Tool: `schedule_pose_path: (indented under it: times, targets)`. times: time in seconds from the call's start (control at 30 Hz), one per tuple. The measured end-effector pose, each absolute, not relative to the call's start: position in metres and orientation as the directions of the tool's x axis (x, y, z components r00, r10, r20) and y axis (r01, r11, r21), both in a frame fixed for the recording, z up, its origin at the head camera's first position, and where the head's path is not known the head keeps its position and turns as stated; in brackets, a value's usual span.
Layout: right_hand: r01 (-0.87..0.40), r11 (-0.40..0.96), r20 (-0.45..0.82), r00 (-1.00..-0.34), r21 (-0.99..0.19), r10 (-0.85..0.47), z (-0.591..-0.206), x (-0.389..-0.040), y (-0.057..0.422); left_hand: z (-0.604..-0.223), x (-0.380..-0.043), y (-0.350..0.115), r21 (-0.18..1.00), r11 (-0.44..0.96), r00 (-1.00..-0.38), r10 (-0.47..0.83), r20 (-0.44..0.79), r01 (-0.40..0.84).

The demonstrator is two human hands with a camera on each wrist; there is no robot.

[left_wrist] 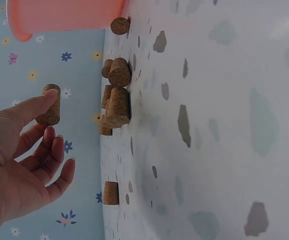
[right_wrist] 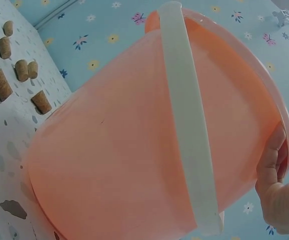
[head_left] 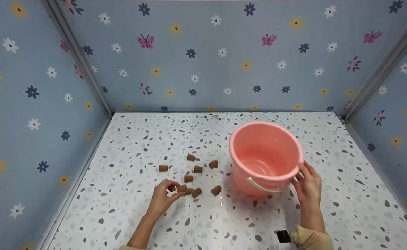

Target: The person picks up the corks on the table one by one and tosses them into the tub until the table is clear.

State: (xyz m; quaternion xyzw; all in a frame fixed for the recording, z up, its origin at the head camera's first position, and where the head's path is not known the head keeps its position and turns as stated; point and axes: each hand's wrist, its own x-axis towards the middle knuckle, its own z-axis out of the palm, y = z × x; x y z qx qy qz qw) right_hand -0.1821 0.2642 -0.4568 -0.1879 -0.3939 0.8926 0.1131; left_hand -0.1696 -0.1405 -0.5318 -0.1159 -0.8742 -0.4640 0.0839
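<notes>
My left hand (head_left: 163, 198) pinches a brown cork stopper (left_wrist: 50, 106) between thumb and fingers, above the table. Several more cork stoppers (head_left: 188, 178) lie scattered around it, some on their sides; two of them, one a cork (head_left: 196, 192), are just right of the fingertips. To the right is a pink bucket (head_left: 241, 180), its mouth facing up toward the head camera. My right hand (head_left: 308, 184) grips the bucket's rim at its right side, with fingers below the lip in the right wrist view. A white handle (right_wrist: 184, 100) hangs down across the bucket's front.
The speckled white table (head_left: 137, 139) is enclosed by blue walls (head_left: 203, 52) with flowers and butterflies at the back and both sides. Near the right sleeve (head_left: 312, 238) a small black object (head_left: 283, 236) shows. One cork (head_left: 217, 190) lies close to the bucket's left side.
</notes>
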Motion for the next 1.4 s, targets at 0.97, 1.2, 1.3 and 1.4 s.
schedule_pose_path:
  times: [0.97, 1.2, 1.3, 1.4]
  targets:
    - [-0.034, -0.584, -0.253, -0.88, -0.811, 0.402, -0.451, -0.183, 0.263, -0.478, -0.193, -0.087, 0.793, 0.425, -0.899, 0.199, 0.389, 0.437]
    - [-0.081, -0.554, -0.164, -0.911, -0.829, 0.379, -0.485, -0.196, 0.279, -0.462, -0.204, -0.071, 0.756, 0.429, -0.869, 0.22, 0.444, 0.495]
    - [-0.099, -0.574, -0.14, -0.923, -0.813, 0.358, -0.519, -0.212, 0.298, -0.456, -0.209, -0.06, 0.744, 0.422, -0.855, 0.243, 0.457, 0.518]
    - [-0.101, -0.604, -0.143, -0.928, -0.791, 0.343, -0.533, -0.218, 0.306, -0.449, -0.214, -0.049, 0.725, 0.436, -0.846, 0.254, 0.469, 0.533]
